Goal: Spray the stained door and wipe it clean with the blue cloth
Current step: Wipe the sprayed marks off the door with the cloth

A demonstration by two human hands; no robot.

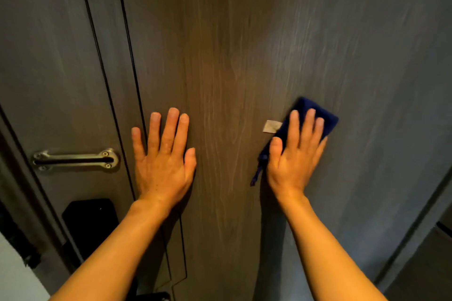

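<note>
A dark wood-grain door (232, 44) fills the view in front of me. My left hand (163, 154) lies flat against it with fingers spread and nothing in it. My right hand (294, 154) presses a dark blue cloth (327, 117) flat against the door, to the right of the left hand. The cloth sticks out above my fingertips, and a loose corner hangs below my thumb. A small white label (271, 126) pokes out at the cloth's left edge. No spray bottle is in view. I cannot make out any stain in this dim light.
A metal swing-bar latch (75, 161) is fixed at the left on the frame side, with a black lock unit (90, 222) below it. A dark vertical seam (127, 56) separates that strip from the door panel. A wall edge (420, 239) runs down the lower right.
</note>
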